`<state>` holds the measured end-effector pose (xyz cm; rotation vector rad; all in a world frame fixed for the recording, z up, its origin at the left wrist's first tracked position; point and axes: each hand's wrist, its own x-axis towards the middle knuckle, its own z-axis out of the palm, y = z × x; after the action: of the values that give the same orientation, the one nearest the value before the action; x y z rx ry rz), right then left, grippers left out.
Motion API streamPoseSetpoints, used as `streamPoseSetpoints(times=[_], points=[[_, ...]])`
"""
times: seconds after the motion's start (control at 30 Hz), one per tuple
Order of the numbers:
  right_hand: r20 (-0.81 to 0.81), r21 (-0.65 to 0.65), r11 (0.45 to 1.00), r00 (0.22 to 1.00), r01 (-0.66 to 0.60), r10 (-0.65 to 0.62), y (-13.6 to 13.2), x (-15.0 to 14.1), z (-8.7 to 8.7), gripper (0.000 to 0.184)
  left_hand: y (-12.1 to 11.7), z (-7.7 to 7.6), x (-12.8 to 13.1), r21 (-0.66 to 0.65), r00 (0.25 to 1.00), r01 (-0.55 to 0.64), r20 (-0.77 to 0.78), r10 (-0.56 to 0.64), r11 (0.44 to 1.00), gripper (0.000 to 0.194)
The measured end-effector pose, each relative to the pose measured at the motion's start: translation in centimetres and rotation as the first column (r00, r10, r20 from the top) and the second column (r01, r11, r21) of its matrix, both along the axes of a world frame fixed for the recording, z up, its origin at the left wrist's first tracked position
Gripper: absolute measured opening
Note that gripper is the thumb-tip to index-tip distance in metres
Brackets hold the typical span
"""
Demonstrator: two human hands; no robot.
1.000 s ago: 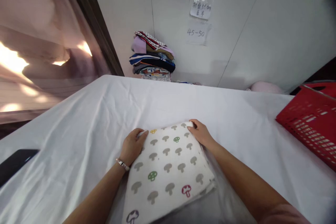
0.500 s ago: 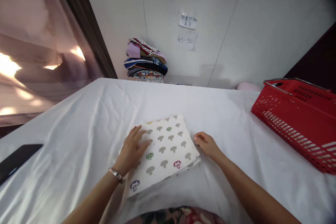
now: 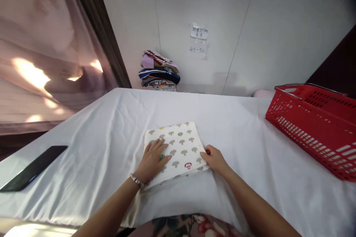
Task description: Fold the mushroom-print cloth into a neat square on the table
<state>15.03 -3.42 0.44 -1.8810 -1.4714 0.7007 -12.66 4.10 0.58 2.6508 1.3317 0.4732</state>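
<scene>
A folded white cloth printed with small mushrooms (image 3: 180, 142) lies flat on the white sheet (image 3: 236, 129) that covers the table. My left hand (image 3: 153, 158) rests on the cloth's near left part, fingers stretched out flat. At the cloth's near right corner my right hand (image 3: 214, 159) has its fingers curled against the edge; whether they pinch the cloth I cannot make out.
A red plastic basket (image 3: 314, 129) stands at the right. A dark phone-like slab (image 3: 33, 168) lies at the left edge. A pile of folded clothes (image 3: 160, 72) sits at the back against the wall, under two paper notes (image 3: 198, 40).
The view has pulled back and the cloth now looks farther off. My left hand slid from the cloth's far left corner down onto its near part; my right hand moved from the far corner to the near right.
</scene>
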Motion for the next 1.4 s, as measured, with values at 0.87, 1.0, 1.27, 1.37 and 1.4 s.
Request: streamPoseSetpoints(times=[0.87,1.0,1.27,1.37,1.4], points=[[0.567,-0.183,0.941,0.751,-0.285,0.338,9.4,-4.5,-0.6,0.076,2.7,2.5,1.4,-0.164,0.98,-0.2,-0.04,0.196,0.966,0.063],[0.558,-0.229,0.933,0.749,-0.276,0.358,9.4,-4.9,0.3,0.075,5.1,1.7,1.6,-0.11,0.961,-0.27,-0.094,0.26,0.957,0.068],[0.627,-0.101,0.949,0.721,-0.3,0.295,11.3,-6.3,1.6,0.076,6.0,-0.8,1.3,-0.136,0.961,-0.263,-0.118,0.248,0.955,0.071],[0.587,-0.172,0.939,0.735,-0.297,0.34,11.8,-5.7,0.5,0.075,6.0,-0.7,1.3,-0.146,0.962,-0.263,-0.114,0.248,0.954,0.071],[0.585,-0.172,0.94,0.737,-0.295,0.339,11.8,-5.5,0.1,0.076,6.0,-0.7,1.3,-0.149,0.962,-0.263,-0.112,0.248,0.953,0.072]])
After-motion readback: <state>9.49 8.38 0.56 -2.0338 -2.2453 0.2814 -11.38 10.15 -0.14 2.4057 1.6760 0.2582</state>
